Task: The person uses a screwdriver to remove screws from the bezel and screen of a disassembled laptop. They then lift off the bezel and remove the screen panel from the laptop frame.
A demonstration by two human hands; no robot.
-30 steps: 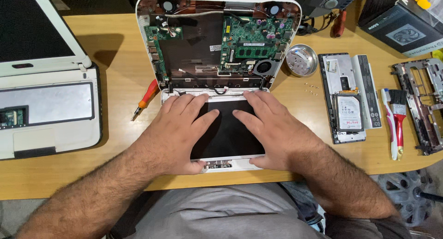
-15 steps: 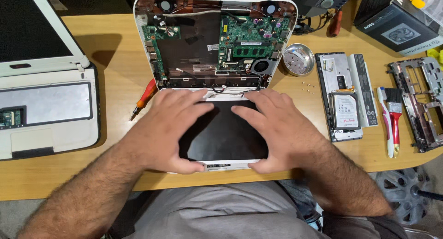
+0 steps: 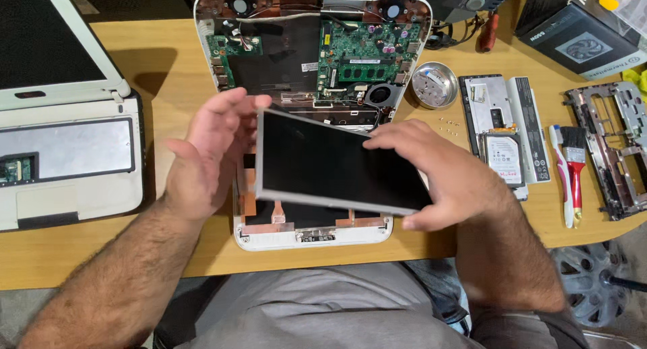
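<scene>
An opened white laptop (image 3: 216, 12) lies on the wooden table, its green circuit board (image 3: 367, 52) bare at the far end. I hold a black flat screen panel (image 3: 323, 164) lifted and tilted above the laptop's white lid shell (image 3: 310, 240). My left hand (image 3: 205, 153) grips the panel's left edge, fingers spread upward. The panel's right edge sits in my right hand (image 3: 438, 170), thumb underneath. Copper-coloured strips show inside the lid shell below the panel.
A second white laptop (image 3: 67, 153) without keyboard stands at the left. Right of the work lie a round metal dish (image 3: 435, 85), a hard drive (image 3: 504, 159) on a metal plate, a red-handled brush (image 3: 575, 167), a metal frame (image 3: 617, 147) and a dark box (image 3: 579, 32).
Both hands lay flat on the panel in the lid shell; now they have lifted it out and tilted it up. The red screwdriver at the left is hidden behind my left hand.
</scene>
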